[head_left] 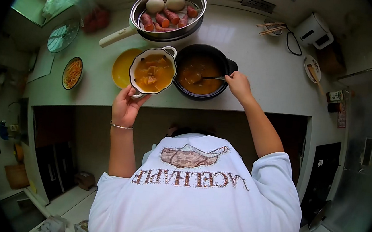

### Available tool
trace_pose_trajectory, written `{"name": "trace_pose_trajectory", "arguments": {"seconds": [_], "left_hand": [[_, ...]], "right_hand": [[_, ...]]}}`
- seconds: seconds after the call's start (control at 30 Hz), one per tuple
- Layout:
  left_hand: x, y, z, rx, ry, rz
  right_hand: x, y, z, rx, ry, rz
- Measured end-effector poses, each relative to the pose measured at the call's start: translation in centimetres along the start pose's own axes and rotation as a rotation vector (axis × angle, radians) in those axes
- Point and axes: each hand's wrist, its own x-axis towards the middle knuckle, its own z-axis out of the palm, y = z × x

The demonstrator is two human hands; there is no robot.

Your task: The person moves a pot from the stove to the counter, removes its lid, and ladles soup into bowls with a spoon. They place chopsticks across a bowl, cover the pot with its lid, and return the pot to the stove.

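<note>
My left hand (126, 106) grips the near handle of a white two-handled bowl (177, 51) with a dark rim. Brown soup (156, 72) with pieces in it fills much of this bowl. To its right stands a black pot (180, 87) holding similar brown soup. Closed on the handle of a spoon (214, 78), my right hand (239, 84) is at the pot's right side; the spoon's head dips into the soup and is partly hidden. Behind the bowl, to the left, is a yellow bowl (120, 68), partly covered by it.
A steamer pan (136, 10) with sweet potatoes and two round pale items stands at the back, its handle pointing left. A bowl of orange shreds (72, 73) sits left. A white kettle (315, 32), chopsticks (271, 28) and a dish with a wooden spatula (314, 74) are right.
</note>
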Motion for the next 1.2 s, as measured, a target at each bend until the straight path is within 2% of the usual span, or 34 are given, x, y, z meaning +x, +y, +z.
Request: {"name": "trace_pose_trajectory", "arguments": {"seconds": [0.03, 0.13, 0.27, 0.4, 0.5, 0.53, 0.6, 0.7, 0.83, 0.9, 1.07, 1.2], "left_hand": [[-0.2, 0.0, 0.4, 0.009, 0.019, -0.003], [-0.7, -0.2, 1.9, 0.022, 0.025, -0.022], [-0.2, -1.3, 3.5, 0.036, -0.094, -0.068], [0.4, -3.5, 8.4, 0.074, -0.153, -0.15], [2.2, -6.1, 11.2, 0.025, -0.351, -0.291], [2.5, -7.3, 12.6, 0.025, -0.373, -0.311], [2.7, -10.1, 16.2, 0.078, -0.37, -0.364], [4.0, -15.5, 19.9, 0.108, -0.348, -0.44], [5.2, -23.6, 23.6, 0.142, -0.256, -0.509], [5.5, -27.0, 25.1, 0.203, -0.226, -0.51], [9.0, -34.4, 25.8, 0.343, -0.242, -0.525], [13.1, -39.0, 26.1, 0.644, -0.163, -0.488]], "right_hand": [[0.0, -0.1, 0.1, -0.103, 0.007, 0.007], [-0.5, -0.1, 0.1, -0.152, -0.001, 0.043], [-0.9, -0.1, -0.5, -0.104, -0.03, 0.057], [-1.4, 1.2, -3.2, 0.005, 0.023, 0.074], [-1.8, 3.5, -7.4, 0.574, 0.073, -0.027], [-2.4, 3.8, -9.3, 0.567, 0.099, -0.014], [-3.7, 4.1, -13.7, 1.095, 0.025, -0.07], [-4.6, 6.2, -18.0, 1.221, 0.06, -0.066], [-3.0, 12.9, -20.2, 1.157, 0.096, -0.056], [-2.3, 16.1, -21.1, 1.149, 0.121, 0.07], [-0.6, 24.6, -19.7, 1.193, 0.149, 0.229], [0.4, 29.4, -17.4, 1.231, 0.197, 0.352]]}}
